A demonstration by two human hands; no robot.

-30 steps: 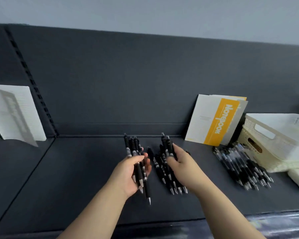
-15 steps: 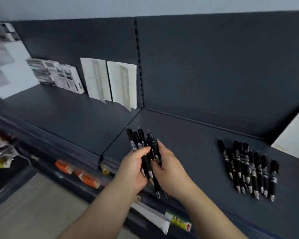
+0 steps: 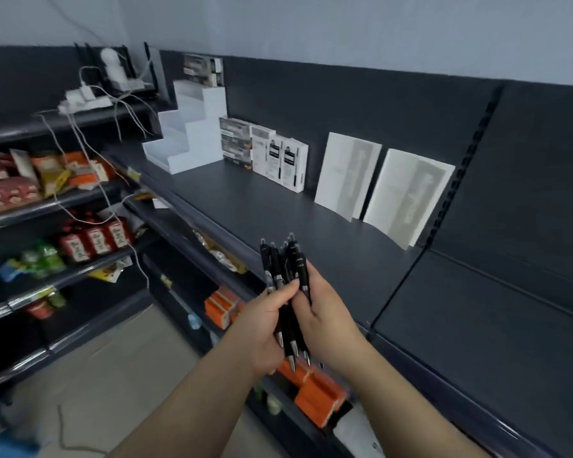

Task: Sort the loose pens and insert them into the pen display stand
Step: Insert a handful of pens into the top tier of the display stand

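Two-handed grasp at lower centre: your left hand (image 3: pixel 263 323) and right hand (image 3: pixel 328 315) curl around a bundle of black plastic click pens (image 3: pixel 280 261), tips down; the white stepped display stand (image 3: pixel 192 137) sits upper left.

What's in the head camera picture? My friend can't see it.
The left hand and right hand together grip a bunch of black pens, tips down, in front of a dark shelf. Farther left on it stands a white stepped display stand, next to small boxes and two leaning white booklets.
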